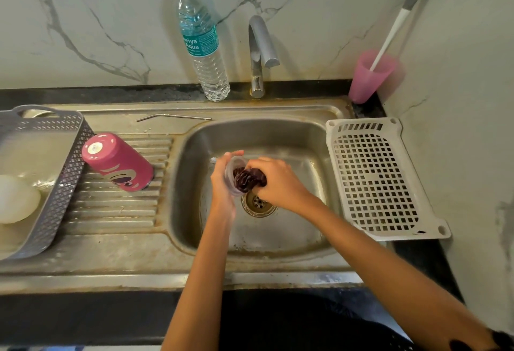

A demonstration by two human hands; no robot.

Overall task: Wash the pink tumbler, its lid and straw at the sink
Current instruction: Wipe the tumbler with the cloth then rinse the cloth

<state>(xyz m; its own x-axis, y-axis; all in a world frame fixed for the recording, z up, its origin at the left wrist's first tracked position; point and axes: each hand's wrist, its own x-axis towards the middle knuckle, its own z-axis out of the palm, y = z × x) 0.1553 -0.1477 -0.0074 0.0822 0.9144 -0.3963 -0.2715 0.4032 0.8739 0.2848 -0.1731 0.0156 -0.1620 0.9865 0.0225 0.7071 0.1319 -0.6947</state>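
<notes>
Over the drain [258,207], my left hand [221,183] gripped the clear lid [231,165] on edge, mouth facing right. Right hand [281,183], fingers curled tight round the dark scrubber [248,181], pressed it into that opening. Pink tumbler [119,162] lay on its side on the drainboard [116,211], nearer the left hand; straw [173,117] beyond it, lying left to right.

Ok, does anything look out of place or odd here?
Nothing major. The pink tumbler stands base-up on the drainboard, the straw lies loose on the sink ledge behind it, and brownish staining rings the drain. The left hand holds the lid while the right hand grips a dark scrubber in it.
</notes>
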